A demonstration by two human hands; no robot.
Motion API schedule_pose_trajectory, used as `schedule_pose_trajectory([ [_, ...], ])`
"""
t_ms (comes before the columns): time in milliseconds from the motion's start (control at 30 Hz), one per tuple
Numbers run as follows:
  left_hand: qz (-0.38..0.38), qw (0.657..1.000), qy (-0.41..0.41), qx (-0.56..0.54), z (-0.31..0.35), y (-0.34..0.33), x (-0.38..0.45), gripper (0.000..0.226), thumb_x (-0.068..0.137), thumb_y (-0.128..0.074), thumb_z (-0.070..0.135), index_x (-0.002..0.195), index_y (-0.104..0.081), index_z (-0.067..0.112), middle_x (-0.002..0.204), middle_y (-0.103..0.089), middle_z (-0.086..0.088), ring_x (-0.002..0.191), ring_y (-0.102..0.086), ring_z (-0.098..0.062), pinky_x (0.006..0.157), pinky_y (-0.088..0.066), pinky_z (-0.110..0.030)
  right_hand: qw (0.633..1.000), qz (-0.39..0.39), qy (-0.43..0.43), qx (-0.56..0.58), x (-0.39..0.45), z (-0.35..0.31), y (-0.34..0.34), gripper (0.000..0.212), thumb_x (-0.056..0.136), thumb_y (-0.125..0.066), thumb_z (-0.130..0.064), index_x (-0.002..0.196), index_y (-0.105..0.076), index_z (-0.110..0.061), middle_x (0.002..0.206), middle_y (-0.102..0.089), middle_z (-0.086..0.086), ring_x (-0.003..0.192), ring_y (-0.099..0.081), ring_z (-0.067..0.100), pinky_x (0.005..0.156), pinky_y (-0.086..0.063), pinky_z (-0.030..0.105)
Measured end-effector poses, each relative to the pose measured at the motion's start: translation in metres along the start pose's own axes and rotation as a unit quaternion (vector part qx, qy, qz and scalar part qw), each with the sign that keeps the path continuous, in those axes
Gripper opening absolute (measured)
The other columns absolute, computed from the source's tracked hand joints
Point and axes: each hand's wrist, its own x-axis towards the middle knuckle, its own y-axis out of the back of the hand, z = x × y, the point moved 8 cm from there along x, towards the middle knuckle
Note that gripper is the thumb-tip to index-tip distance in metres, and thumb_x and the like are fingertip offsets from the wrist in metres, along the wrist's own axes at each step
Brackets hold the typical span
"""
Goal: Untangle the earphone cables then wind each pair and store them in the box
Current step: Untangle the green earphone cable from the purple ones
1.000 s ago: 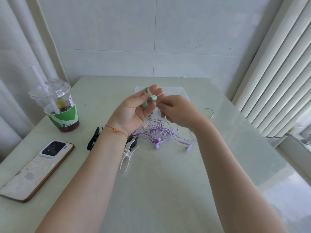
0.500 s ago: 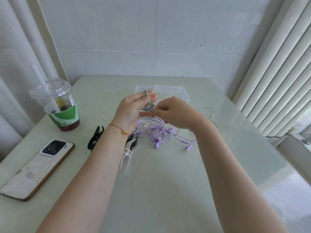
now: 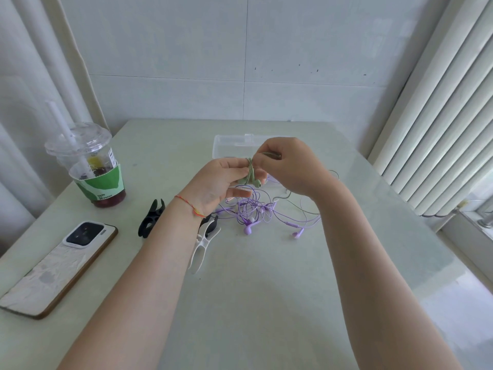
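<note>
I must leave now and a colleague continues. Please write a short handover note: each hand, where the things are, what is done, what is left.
Left hand: holds the green earphones, cable looped around its fingers.
Right hand: pinches the green cable, winding it.
Purple earphones: tangled on the table.
Clear box: behind the hands; contents unclear.
Done: green pair mostly wound.
Left: finish it, wind the purple pair, store both.

A single wide-angle camera sat on the person's head, looking forward and down across the table (image 3: 266, 303) toward the tiled wall at 12 o'clock. It was close: both forearms entered from the bottom edge at 6 o'clock and filled much of the lower frame. Curtains bent inward at 9 o'clock and blinds at 3 o'clock
</note>
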Motion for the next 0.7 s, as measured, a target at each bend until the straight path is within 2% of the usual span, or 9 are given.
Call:
schedule_pose_trajectory([
  [133, -0.054, 0.997, 0.027, 0.039, -0.002, -0.010, -0.006, 0.027, 0.099, -0.045, 0.007, 0.111, -0.068, 0.006, 0.097, -0.071, -0.013, 0.093, -0.067, -0.021, 0.070, -0.055, -0.028, 0.999, 0.037, 0.000, 0.011, 0.002, 0.005, 0.010, 0.011, 0.090, -0.061, -0.024, 0.084, -0.067, -0.017, 0.074, -0.061, 0.000, 0.063, -0.047, 0.009, 0.059, -0.038, 0.020],
  [233, -0.074, 0.997, 0.026, 0.021, 0.003, -0.017, -0.009, 0.029, 0.099, -0.041, 0.006, 0.110, -0.067, 0.002, 0.095, -0.070, -0.015, 0.095, -0.065, -0.024, 0.069, -0.056, -0.029, 0.999, 0.050, -0.004, 0.021, 0.004, 0.011, 0.013, 0.010, 0.091, -0.062, -0.024, 0.084, -0.065, -0.017, 0.069, -0.056, 0.000, 0.060, -0.045, 0.011, 0.055, -0.036, 0.019],
  [367, -0.090, 0.995, 0.029, -0.024, 0.009, -0.023, -0.013, 0.027, 0.099, -0.045, 0.016, 0.101, -0.070, 0.006, 0.093, -0.071, -0.013, 0.098, -0.066, -0.028, 0.064, -0.056, -0.027, 0.997, 0.049, -0.019, 0.048, 0.005, 0.018, 0.011, 0.012, 0.091, -0.062, -0.024, 0.087, -0.066, -0.014, 0.067, -0.052, 0.007, 0.058, -0.045, 0.016, 0.057, -0.038, 0.026],
  [567, -0.082, 0.988, 0.024, -0.126, 0.015, -0.023, -0.015, 0.026, 0.091, -0.051, 0.021, 0.098, -0.069, 0.005, 0.096, -0.073, -0.011, 0.095, -0.071, -0.026, 0.053, -0.055, -0.023, 0.997, 0.019, -0.042, 0.069, 0.006, 0.026, 0.000, 0.013, 0.092, -0.057, -0.022, 0.085, -0.067, -0.017, 0.067, -0.053, 0.007, 0.059, -0.043, 0.016, 0.061, -0.038, 0.028],
  [700, -0.053, 0.993, 0.030, -0.103, 0.012, -0.018, -0.014, 0.021, 0.093, -0.052, 0.023, 0.092, -0.068, 0.008, 0.092, -0.074, -0.010, 0.088, -0.072, -0.024, 0.051, -0.054, -0.021, 0.995, 0.051, -0.029, 0.078, 0.006, 0.024, 0.004, 0.014, 0.092, -0.058, -0.023, 0.085, -0.069, -0.018, 0.066, -0.051, 0.007, 0.055, -0.041, 0.014, 0.054, -0.036, 0.024],
])
